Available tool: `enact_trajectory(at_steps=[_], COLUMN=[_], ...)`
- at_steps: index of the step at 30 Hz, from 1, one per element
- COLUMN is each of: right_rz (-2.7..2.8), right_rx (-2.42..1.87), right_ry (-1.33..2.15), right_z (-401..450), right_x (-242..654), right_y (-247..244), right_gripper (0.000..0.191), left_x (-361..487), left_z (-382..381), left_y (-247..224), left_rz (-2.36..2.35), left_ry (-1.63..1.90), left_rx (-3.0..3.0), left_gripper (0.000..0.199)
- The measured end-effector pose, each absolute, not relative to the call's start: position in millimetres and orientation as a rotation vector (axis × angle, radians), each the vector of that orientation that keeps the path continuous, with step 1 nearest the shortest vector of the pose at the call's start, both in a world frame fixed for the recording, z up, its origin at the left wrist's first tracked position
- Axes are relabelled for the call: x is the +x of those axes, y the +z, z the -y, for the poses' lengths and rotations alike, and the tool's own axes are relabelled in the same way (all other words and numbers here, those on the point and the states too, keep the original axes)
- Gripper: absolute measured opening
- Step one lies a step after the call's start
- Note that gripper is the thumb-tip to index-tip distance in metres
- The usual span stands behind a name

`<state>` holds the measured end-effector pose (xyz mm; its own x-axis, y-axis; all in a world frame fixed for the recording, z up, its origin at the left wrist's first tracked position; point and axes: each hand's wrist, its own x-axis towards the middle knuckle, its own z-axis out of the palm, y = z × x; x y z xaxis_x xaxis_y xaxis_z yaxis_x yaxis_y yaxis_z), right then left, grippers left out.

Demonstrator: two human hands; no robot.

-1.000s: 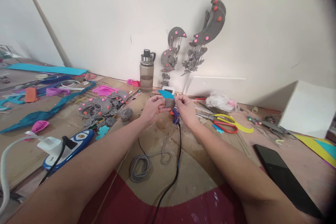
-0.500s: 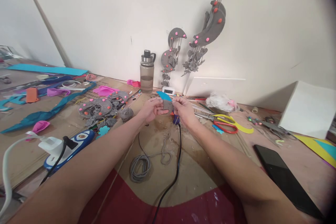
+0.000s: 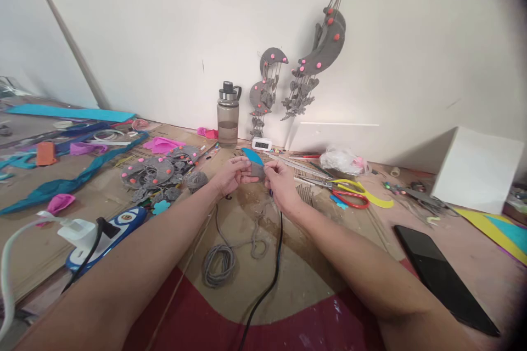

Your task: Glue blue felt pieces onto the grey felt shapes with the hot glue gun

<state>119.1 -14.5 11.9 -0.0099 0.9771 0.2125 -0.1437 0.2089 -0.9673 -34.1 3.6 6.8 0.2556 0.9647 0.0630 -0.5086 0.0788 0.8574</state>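
Note:
Between my hands is a small piece with a blue pointed top and a grey lower part, a blue-and-grey craft piece [image 3: 256, 164]. My left hand [image 3: 234, 174] pinches its left side, fingers bent behind and below it. At its right edge, my right hand [image 3: 281, 181] grips with thumb and fingertips together. Below my hands, a loose coil of grey yarn [image 3: 219, 266] lies on the cardboard [image 3: 313, 263], one strand running up towards the hands. A black cable [image 3: 275, 279] passes beneath my right hand; what it joins is mostly hidden.
Red-handled scissors [image 3: 349, 197] lie right of my hands, with a black phone [image 3: 444, 279] nearer me. Grey felt moons [image 3: 150, 170] and a yarn ball [image 3: 196, 181] are on the left, by a blue power strip [image 3: 119, 233]. A water bottle [image 3: 228, 118] stands against the wall.
My view has tilted and shifted slightly, so the scene sits a little left. Both hands still hold the craft piece; the purple-blue thing under my right hand is now mostly covered.

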Motion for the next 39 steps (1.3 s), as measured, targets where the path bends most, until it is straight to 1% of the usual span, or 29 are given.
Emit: enact_trajectory(at_steps=[4,11,20,26,33,39], right_rz=[1.126,1.13,1.091,1.095,1.145,1.106], right_rx=[-0.938,-0.911,-0.896,-0.911,-0.928,-0.908], right_ry=[1.192,1.207,1.215,1.183,1.146,1.187], right_z=[17.4,18.6,18.3,16.6,14.0,16.0], right_x=[116.8,114.9,115.7,116.8,117.0,115.4], right_y=[14.7,12.9,11.6,10.4,5.7,8.6], right_gripper=[0.017,0.014,0.015,0.017,0.015,0.018], left_x=[-35.2,-37.9,-35.8,-36.0,-33.2,-33.3], left_z=[-3.8,-5.0,-2.3,-1.6,-2.4,-3.1], left_y=[5.5,3.4,6.4,6.8,6.5,5.7], left_rz=[-0.624,-0.608,-0.617,-0.567,-0.626,-0.621], left_ry=[1.207,1.183,1.17,1.169,1.188,1.187], left_rx=[0.918,0.901,0.882,0.872,0.881,0.865], left_gripper=[0.013,0.013,0.008,0.01,0.01,0.011])
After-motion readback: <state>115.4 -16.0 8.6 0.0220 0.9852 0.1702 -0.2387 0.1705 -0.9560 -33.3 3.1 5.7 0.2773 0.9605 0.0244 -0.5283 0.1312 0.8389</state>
